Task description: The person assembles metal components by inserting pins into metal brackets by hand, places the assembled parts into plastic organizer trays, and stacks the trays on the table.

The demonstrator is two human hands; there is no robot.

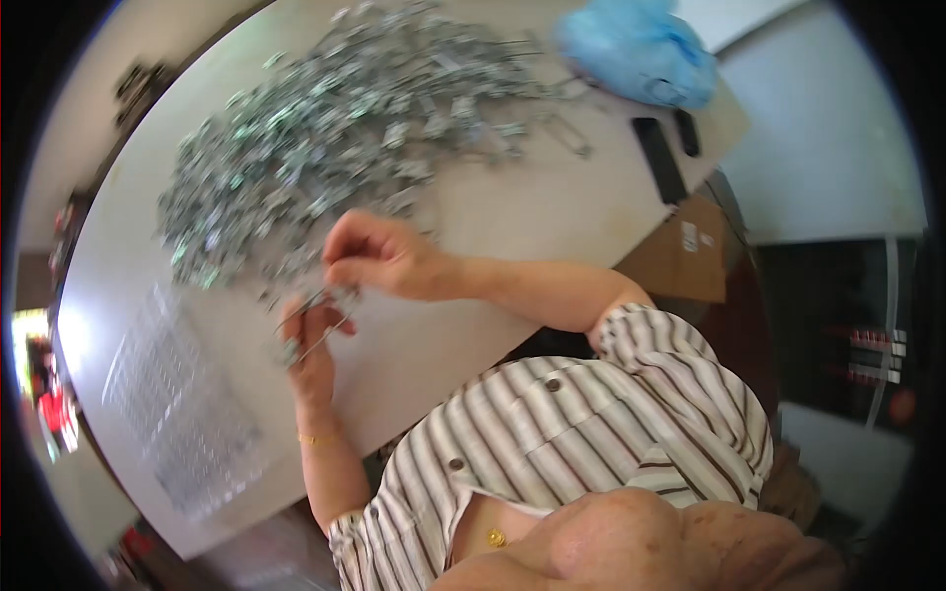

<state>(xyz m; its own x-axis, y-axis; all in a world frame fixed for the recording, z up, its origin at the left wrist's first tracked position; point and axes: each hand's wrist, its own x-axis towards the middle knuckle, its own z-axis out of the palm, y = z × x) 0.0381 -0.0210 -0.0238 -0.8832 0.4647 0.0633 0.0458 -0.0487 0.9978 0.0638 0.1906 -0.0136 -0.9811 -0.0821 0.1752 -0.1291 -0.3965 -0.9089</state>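
My left hand (312, 343), with a thin bracelet at the wrist, is closed around a small bunch of thin metal wire parts (317, 340) that stick out on both sides of the fingers. Just above and to the right, my right hand (379, 258) has its fingers curled, with thumb and fingertips close to the upper end of those parts. Blur hides what the right fingertips pinch, if anything. Behind both hands a large heap of small silvery metal parts (325, 128) spreads across the pale table (552, 207).
A clear plastic sheet or bag (182, 409) lies at the left. At the top right are a blue plastic bag (641, 54), a dark phone-like object (658, 160) and a smaller black object (687, 132). A cardboard box (680, 251) stands beside the table's right edge.
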